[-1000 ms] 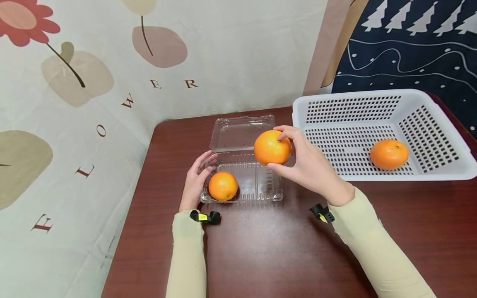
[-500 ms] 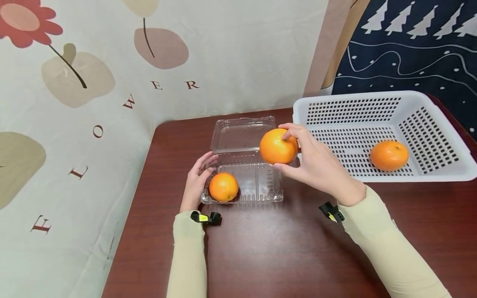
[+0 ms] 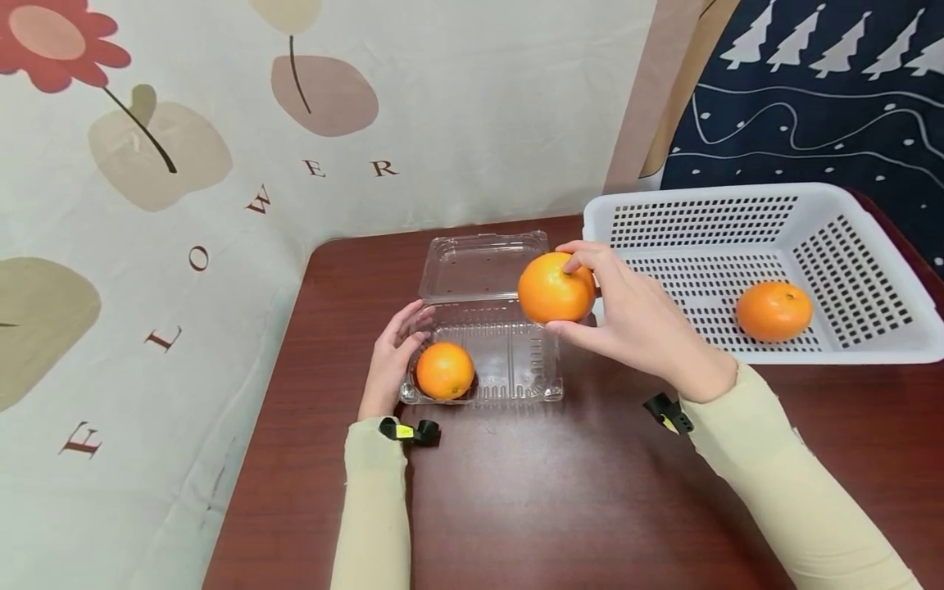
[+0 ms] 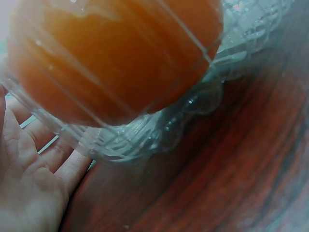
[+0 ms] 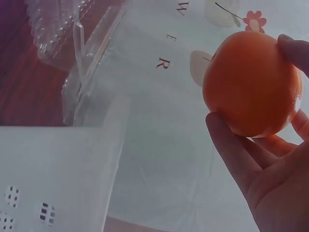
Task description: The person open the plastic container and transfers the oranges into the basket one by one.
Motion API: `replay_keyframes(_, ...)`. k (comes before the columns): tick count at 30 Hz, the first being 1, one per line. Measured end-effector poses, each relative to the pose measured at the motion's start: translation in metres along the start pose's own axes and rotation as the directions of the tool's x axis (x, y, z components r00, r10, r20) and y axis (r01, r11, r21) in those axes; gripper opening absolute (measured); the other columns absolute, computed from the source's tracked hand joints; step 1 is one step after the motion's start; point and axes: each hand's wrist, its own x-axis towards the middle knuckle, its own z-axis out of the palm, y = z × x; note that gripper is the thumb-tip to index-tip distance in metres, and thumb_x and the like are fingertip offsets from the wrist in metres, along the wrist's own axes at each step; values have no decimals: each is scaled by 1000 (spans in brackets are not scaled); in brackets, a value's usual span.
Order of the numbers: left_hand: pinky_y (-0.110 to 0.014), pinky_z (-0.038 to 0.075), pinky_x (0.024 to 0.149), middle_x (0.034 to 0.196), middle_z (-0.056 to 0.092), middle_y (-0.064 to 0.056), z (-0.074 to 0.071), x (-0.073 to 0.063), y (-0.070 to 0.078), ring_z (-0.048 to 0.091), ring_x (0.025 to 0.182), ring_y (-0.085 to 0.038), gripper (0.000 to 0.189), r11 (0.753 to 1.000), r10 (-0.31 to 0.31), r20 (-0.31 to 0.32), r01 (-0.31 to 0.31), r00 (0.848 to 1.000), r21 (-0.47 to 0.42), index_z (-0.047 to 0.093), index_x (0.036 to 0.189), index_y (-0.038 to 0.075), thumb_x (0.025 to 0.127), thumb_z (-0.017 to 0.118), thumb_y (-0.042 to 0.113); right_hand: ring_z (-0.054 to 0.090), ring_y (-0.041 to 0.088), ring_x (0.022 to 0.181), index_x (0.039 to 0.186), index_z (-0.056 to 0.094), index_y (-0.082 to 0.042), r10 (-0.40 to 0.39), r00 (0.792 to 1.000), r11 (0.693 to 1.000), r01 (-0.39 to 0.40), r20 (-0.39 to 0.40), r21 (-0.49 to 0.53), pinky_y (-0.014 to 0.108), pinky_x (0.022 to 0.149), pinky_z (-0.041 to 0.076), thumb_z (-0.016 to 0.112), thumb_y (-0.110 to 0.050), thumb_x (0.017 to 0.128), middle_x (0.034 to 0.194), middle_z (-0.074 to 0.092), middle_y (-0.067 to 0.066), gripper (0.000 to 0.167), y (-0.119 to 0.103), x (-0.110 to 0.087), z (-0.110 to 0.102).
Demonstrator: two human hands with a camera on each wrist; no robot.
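Presently, landmark: clear container [image 3: 487, 352], lid [image 3: 483, 266] folded back behind it.
Right hand [image 3: 634, 324]: grips one orange [image 3: 555, 288], raised near container's right rear.
Left hand [image 3: 387, 369]: fingers relaxed, at container's left wall.
Second orange [image 3: 445, 371]: inside container, left end.
White basket [image 3: 708, 197]: right of container, third orange [image 3: 774, 311] within.
Writing: backdrop [image 3: 479, 106] behind container reads "FLOWER", letters spaced; yellow wrist tag [image 3: 404, 431], front-left of container, too small to read.

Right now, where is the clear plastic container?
In the head view, the clear plastic container sits open on the table near the frame's middle, left of the white basket, with the left hand at its left end.
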Motion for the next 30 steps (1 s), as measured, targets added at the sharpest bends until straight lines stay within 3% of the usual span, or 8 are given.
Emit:
replay_keyframes(7,-31,38,96,129,49,-7,4,-5,15,44,118,-19,46,1000,-17,3,17,1000,8,40,134,13,90,45,1,51,13,90,109,40,-14,-10,999,1000,11,39,-14,27,66,46,74,-42,67,128,44,0,60,1,2,-3)
replay_keyframes(16,-30,38,95,128,50,-2,0,-1,1,45,117,-16,45,1000,-10,-2,10,1000,23,42,133,20,91,46,5,52,15,95,115,40,-13,16,996,999,-12,82,-46,34,75,49,75,-40,67,128,44,1,65,0,6,-13)
replay_keyframes(23,-31,38,96,129,49,-7,4,-5,18,44,118,-19,46,1000,-22,3,22,1000,19,40,134,14,91,46,3,52,16,89,117,39,-12,35,994,998,-31,104,-47,34,74,50,75,-39,67,126,45,2,68,5,9,-20)
replay_keyframes(30,-31,37,96,130,47,-10,5,-7,23,42,120,-22,46,999,-21,7,21,1000,27,38,135,11,91,45,2,52,14,84,118,38,-13,76,990,996,-71,115,-53,33,70,51,74,-42,67,125,46,0,68,10,8,-24)
